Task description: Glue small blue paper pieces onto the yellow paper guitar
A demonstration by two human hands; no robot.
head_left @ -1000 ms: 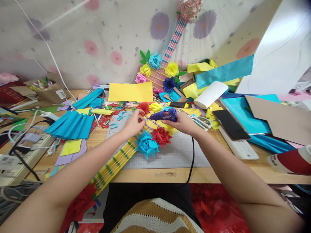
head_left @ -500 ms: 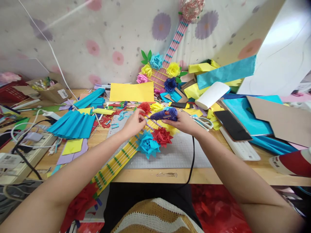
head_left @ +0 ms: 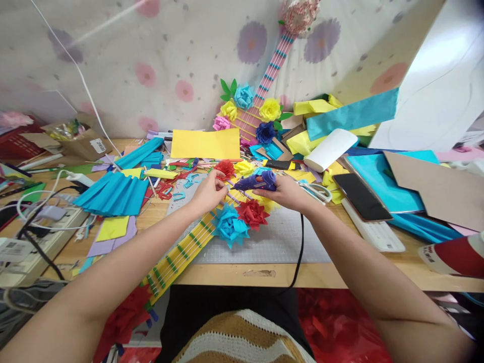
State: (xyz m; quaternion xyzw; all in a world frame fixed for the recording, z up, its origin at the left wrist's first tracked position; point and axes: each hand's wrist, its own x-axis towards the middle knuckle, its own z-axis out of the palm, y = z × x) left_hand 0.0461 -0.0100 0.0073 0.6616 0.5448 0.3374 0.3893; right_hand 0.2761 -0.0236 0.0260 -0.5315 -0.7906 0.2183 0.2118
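In my right hand (head_left: 285,190) is a blue glue gun (head_left: 254,181), its nozzle pointing left at the fingertips of my left hand (head_left: 210,191). Those fingers are pinched together; whatever they hold is too small to make out. Below both hands a yellow paper guitar (head_left: 181,251) lies slantwise, its neck crossed by green strips and white strings. A blue paper flower (head_left: 231,224) and a red paper flower (head_left: 253,214) sit on its body. Another red flower (head_left: 225,169) and a yellow one (head_left: 244,167) show just beyond my hands.
A grey cutting mat (head_left: 295,242) lies under the guitar. Against the wall leans a pink paper guitar (head_left: 260,108). White scissors (head_left: 319,192), a phone (head_left: 361,196) and a paper cup (head_left: 456,253) are at right. Pleated blue paper (head_left: 113,194) and a power strip (head_left: 56,242) are at left.
The glue gun's nozzle has tipped slightly downward near my left fingertips. Otherwise my hands and the guitar stay nearly in place.
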